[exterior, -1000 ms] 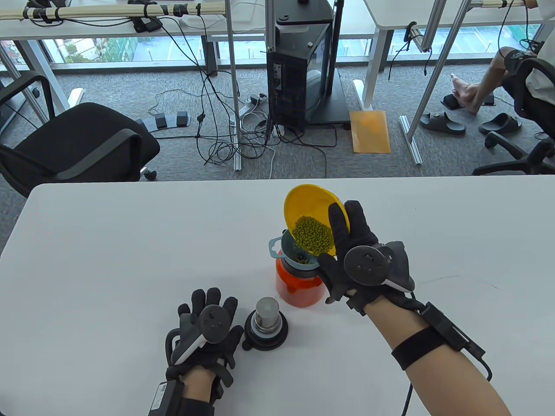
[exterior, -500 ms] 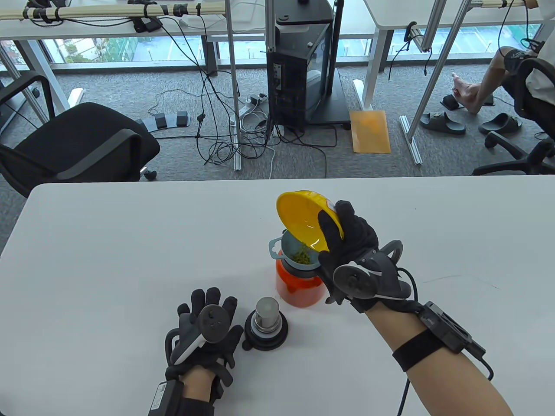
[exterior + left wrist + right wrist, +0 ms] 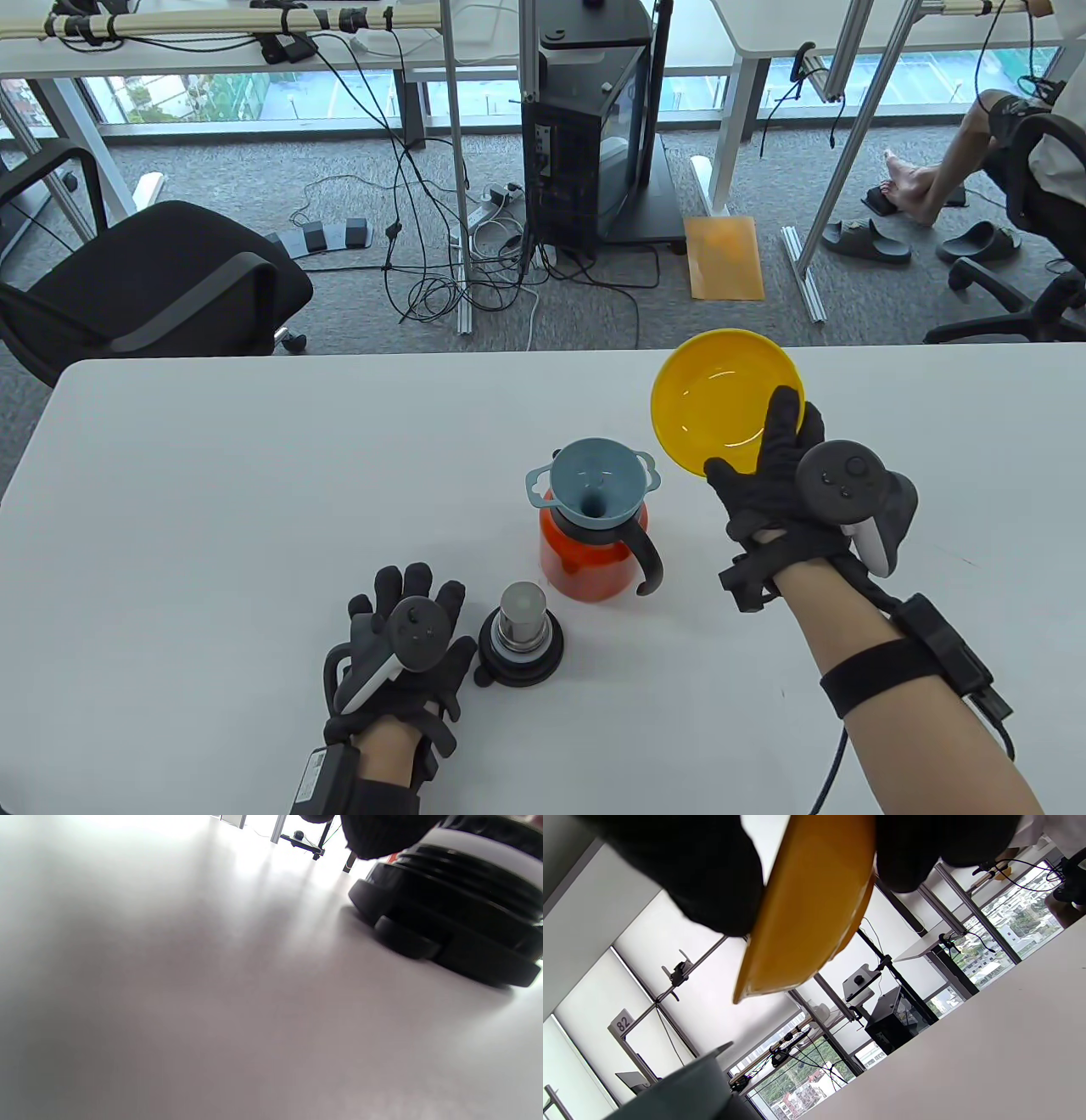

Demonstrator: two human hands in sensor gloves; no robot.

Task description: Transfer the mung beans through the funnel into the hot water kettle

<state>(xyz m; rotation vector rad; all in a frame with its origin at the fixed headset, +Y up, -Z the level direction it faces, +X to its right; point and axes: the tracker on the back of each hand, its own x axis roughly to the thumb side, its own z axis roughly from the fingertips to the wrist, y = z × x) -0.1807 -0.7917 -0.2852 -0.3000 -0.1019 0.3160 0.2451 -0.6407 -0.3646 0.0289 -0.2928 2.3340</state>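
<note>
An orange kettle (image 3: 585, 556) with a black handle stands mid-table. A blue-grey funnel (image 3: 594, 484) sits in its mouth and looks empty of beans. My right hand (image 3: 785, 475) grips the near rim of an empty yellow bowl (image 3: 721, 407), held above the table to the right of the funnel. The bowl also shows in the right wrist view (image 3: 806, 916), pinched between gloved fingers (image 3: 712, 878). My left hand (image 3: 407, 645) rests flat on the table with fingers spread, just left of the kettle's lid (image 3: 520, 637), holding nothing.
The black and silver lid also fills the upper right of the left wrist view (image 3: 458, 921). The white table (image 3: 254, 509) ends at its far edge near the bowl. Office chairs, cables and desks lie beyond.
The beans slid from the tilted bowl into the funnel and drained into the kettle. My right hand then swung the empty bowl right and away from the funnel. The left hand stayed still.
</note>
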